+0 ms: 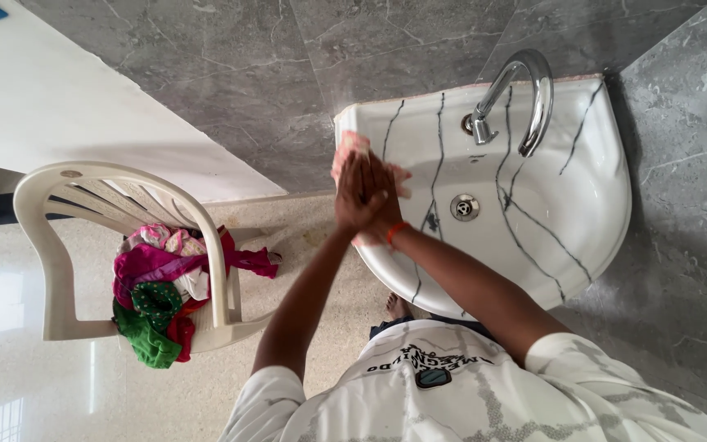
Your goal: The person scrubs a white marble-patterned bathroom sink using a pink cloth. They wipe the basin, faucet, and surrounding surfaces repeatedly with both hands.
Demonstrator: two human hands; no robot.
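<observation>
My left hand (352, 195) and my right hand (384, 211) lie pressed together over a pink cloth (352, 146) on the left rim of a white wash basin (550, 221) with dark vein lines. The cloth shows above and beside my fingers. An orange band sits on my right wrist. How the fingers grip the cloth is partly hidden by the overlapping hands.
A curved chrome tap (527, 90) stands at the basin's back, and a metal drain (465, 207) lies in the bowl. A white plastic chair (47, 245) to the left carries a heap of pink, red and green clothes (155, 299). Grey marble wall surrounds the basin.
</observation>
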